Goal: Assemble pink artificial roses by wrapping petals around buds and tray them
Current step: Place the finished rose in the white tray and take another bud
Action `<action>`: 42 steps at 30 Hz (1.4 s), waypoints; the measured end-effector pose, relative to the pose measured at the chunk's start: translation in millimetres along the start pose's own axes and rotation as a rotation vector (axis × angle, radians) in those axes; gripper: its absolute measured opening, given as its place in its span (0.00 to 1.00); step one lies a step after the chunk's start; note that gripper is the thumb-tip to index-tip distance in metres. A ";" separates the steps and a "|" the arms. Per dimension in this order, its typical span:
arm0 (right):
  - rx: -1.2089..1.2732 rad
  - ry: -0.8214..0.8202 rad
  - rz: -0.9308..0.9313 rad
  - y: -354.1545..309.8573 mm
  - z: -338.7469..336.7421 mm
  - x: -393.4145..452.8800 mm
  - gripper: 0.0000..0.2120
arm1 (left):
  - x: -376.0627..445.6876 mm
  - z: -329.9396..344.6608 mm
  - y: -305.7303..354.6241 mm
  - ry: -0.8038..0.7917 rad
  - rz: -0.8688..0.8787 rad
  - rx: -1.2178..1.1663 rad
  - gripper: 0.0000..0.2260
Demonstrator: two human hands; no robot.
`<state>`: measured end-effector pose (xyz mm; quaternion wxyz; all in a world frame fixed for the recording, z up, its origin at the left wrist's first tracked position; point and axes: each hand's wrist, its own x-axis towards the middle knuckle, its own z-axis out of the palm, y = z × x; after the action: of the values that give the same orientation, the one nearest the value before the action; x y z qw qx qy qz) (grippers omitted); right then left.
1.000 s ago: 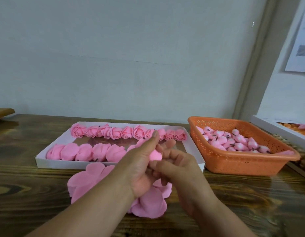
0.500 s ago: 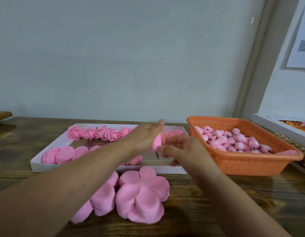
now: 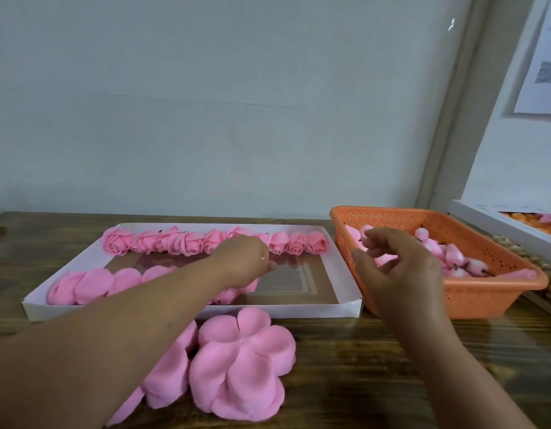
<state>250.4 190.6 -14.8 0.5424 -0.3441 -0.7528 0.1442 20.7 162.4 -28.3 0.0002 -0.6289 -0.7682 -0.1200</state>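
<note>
A white tray (image 3: 190,311) holds a back row of finished pink roses (image 3: 187,241) and a front row of roses (image 3: 91,284) lying on their sides. My left hand (image 3: 246,261) reaches palm down into the tray at the right end of the front row. It curls over a pink rose (image 3: 263,258) that is mostly hidden under it. My right hand (image 3: 394,267) hovers over the near left corner of the orange basket (image 3: 484,289) of pink buds (image 3: 453,255), fingers loosely curled and holding nothing. Flat pink petal stacks (image 3: 243,366) lie on the table in front of the tray.
The wooden table (image 3: 376,382) runs to a pale wall close behind. Against the wall at far right stands a white box (image 3: 500,224) with orange items. A paper sheet (image 3: 543,72) hangs above it. The basket touches the tray's right side.
My hands have separated. The left one has carried the rose down into the tray; the right one let go and moved right over the basket.
</note>
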 end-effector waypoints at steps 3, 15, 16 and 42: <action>-0.069 -0.022 -0.033 1.3 1.7 -1.3 0.06 | -1.8 9.3 -4.4 -0.016 0.020 0.031 0.18; 0.031 0.163 0.170 25.8 -47.5 71.5 0.03 | -2.6 18.5 -22.6 -0.014 -0.007 0.069 0.18; -0.012 0.159 0.195 34.5 -55.9 84.6 0.03 | -1.9 19.1 -22.6 -0.017 -0.011 0.070 0.19; -1.043 -1.055 0.309 116.8 -24.2 124.3 0.24 | -11.6 26.2 -21.6 0.060 -0.074 0.026 0.16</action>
<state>293.0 355.0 14.4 -0.1491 -0.5432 -0.8262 -0.0107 6.2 152.1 -59.5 0.0273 -0.5962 -0.7920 -0.1287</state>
